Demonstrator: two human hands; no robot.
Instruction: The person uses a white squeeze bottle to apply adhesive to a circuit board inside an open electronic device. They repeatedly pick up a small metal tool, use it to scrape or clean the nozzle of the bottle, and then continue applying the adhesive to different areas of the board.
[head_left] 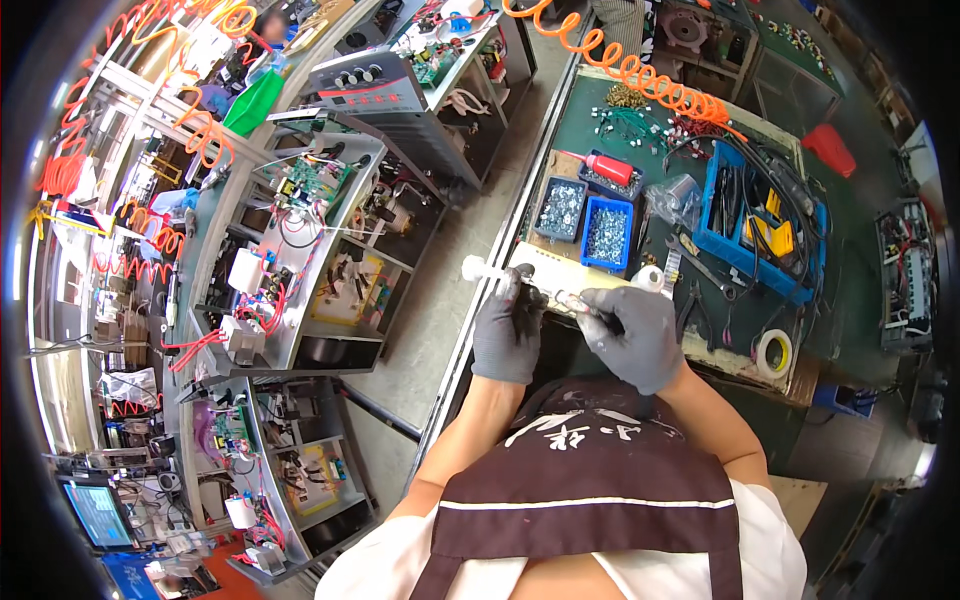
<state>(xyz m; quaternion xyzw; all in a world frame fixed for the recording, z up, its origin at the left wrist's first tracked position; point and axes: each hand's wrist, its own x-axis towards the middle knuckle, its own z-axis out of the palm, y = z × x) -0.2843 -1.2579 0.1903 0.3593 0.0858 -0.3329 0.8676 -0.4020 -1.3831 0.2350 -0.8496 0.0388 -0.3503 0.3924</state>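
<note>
Both my hands wear grey gloves and meet over the near edge of the workbench. My left hand [508, 330] is closed around a part with a white, knob-like plastic end [476, 268] sticking out to the left; its darker middle is mostly hidden by my fingers. Close by on the right, my right hand [634, 338] pinches at the other side of the work, fingertips together. What those fingertips hold is too small to make out. Just beyond lie a pale board [585, 279], a dark bin [560, 208] and a blue bin [608, 232], both filled with small metal hardware.
A red bottle [610, 169] lies across a third bin. Rightward are a wrench [708, 266], pliers [694, 312], a tape roll [773, 354] and a blue crate [735, 253] of tools. An orange coiled hose [640, 74] hangs above. Open machine cabinets [300, 260] stand left across the aisle.
</note>
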